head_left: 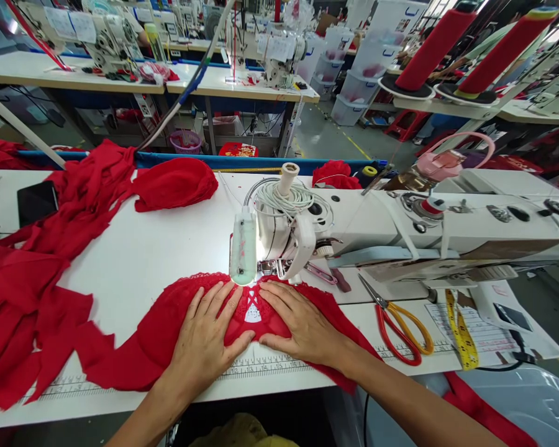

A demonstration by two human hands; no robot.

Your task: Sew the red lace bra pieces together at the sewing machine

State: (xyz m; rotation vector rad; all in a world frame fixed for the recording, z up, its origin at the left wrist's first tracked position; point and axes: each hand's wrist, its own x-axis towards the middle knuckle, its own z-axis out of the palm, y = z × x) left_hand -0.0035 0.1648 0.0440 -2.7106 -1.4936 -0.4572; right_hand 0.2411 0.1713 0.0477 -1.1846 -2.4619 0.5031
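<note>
A red lace bra (153, 332) lies across the sewing table, its middle under the head of a white sewing machine (354, 230). My left hand (207, 326) rests flat on the left cup, fingers spread toward the presser foot (266, 268). On the right cup lies my right hand (302, 320), also flat with its fingers stretched out. Between the hands, crossed straps and a small gap show at the bra's centre. A pale green plate (243, 251) hangs in front of the needle area and hides part of it.
Red fabric pieces (32, 273) are heaped at the left, near a black phone (37, 203). Scissors (398, 323) with red and orange handles and a yellow tape measure (461, 332) lie at the right. Red thread cones (435, 46) stand above the machine.
</note>
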